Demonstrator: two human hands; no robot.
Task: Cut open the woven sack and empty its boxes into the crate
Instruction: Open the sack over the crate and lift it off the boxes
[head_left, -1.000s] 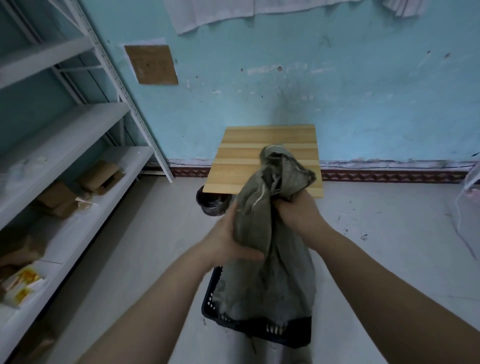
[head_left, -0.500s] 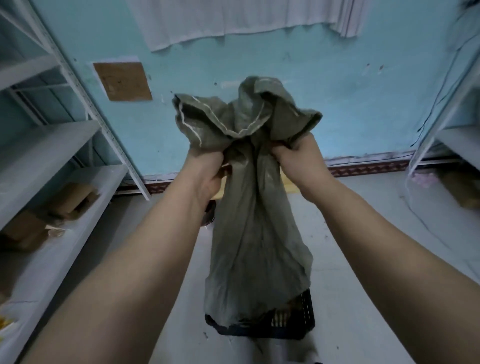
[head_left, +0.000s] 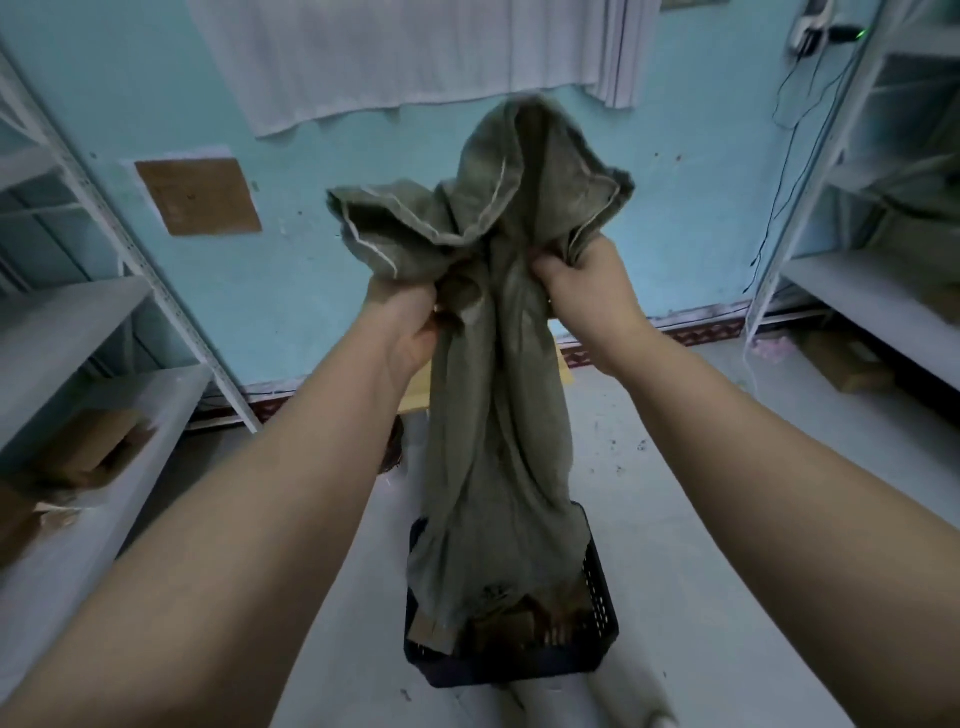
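Both hands hold the woven sack (head_left: 498, 415) up in front of the blue wall (head_left: 291, 270), its loose bunched end flopping above the fists and its long limp body hanging straight down. The left hand (head_left: 408, 325) grips a gathered fold on the sack's left side. The right hand (head_left: 589, 293) grips the right side slightly higher, its fingers (head_left: 544, 268) curled tight into the cloth. The sack's lower end drapes into the dark crate (head_left: 600, 597), which stands on the floor (head_left: 727, 519) between the two shelf racks, directly below the hands. Brown boxes (head_left: 524, 618) lie in the crate, partly covered by the cloth, and one pale cardboard corner (head_left: 431, 631) shows at the crate's left side. Cardboard pieces (head_left: 98, 447) rest on the left rack's lower shelf, and a white cloth (head_left: 395, 52) hangs on the wall above.
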